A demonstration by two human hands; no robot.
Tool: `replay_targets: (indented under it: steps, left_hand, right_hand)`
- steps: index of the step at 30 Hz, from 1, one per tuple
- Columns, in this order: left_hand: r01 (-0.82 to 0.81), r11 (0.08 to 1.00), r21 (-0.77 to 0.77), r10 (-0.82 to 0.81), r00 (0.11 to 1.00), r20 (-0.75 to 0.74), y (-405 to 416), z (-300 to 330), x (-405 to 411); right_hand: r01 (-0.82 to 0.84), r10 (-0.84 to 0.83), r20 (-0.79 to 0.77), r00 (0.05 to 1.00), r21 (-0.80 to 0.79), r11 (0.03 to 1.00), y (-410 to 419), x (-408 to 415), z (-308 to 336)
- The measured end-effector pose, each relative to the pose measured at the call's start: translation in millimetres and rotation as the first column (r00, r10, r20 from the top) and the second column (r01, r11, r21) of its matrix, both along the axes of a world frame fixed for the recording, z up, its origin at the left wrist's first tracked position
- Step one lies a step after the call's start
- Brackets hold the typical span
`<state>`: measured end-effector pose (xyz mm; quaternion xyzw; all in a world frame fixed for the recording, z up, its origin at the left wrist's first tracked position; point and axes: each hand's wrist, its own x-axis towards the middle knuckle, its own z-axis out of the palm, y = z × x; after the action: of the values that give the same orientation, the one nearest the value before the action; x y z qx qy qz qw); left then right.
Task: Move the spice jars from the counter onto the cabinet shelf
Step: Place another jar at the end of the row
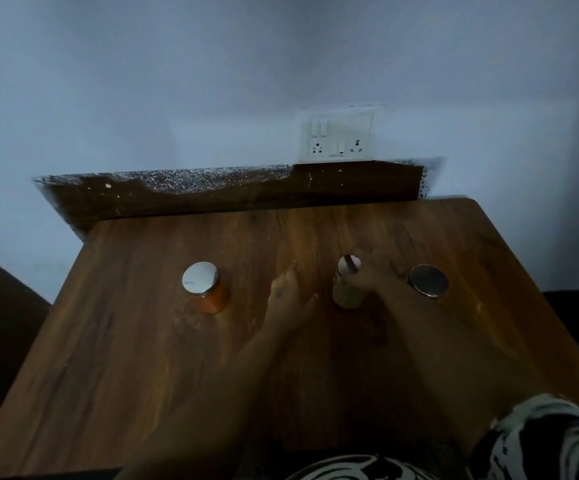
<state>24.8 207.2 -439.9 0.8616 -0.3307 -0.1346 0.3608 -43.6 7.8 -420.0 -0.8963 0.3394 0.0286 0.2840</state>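
1. Both hands reach out over the wooden bench (142, 358) from the near edge, forearms bare.
2. Wrapped from the right side, the right hand (372, 273) grips the middle jar (346, 292): the fingers curl over the far edge of its shiny lid and the thumb lies across the front just under the lid, so it is closed on that jar.
3. Just left of the middle jar, the left hand (289, 299) lies palm down low over the wood with fingers loosely spread and nothing in it. Whether it presses on the surface cannot be told in the dim, blurred view.
4. Three spice jars stand upright in a row across the far half of the bench, well apart from one another.
5. At the left end is the orange jar (208, 291), with a bright metal lid and reddish-orange contents, untouched by either hand.
6. Pale brownish contents show through the middle jar below the gripping fingers.
7. At the right end, the dark-lidded jar (428, 280) stands just beyond the right wrist; its body is hidden beneath the lid.
8. Behind the bench a dark speckled ledge (211, 192) runs along the pale wall (211, 81), with a white switch and socket plate (338, 136) just above it.
9. Near the bottom right corner a black-and-white patterned sleeve (540, 441) shows.
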Motion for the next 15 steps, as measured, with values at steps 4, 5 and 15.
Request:
replay_targets:
  steps: [4,5,15]
  left_hand:
    - [-0.252,0.913,-0.319,-0.013,0.766,-0.643,-10.5,14.4,-2.5]
    - [-0.333,0.866,-0.373,-0.115,0.594,-0.796,-11.2,18.4,-3.5]
    - [-0.329,0.811,-0.483,-0.307,0.462,-0.832,-35.2,49.9,-17.5]
  right_hand:
    - [-0.053,-0.004,0.233,0.973,0.239,0.97,10.3,-6.5,38.9]
    - [-0.088,-0.023,0.293,0.956,0.359,0.929,13.8,-10.2,52.7]
    - [-0.009,-0.414,0.347,0.842,0.775,0.632,23.8,-25.2,89.9]
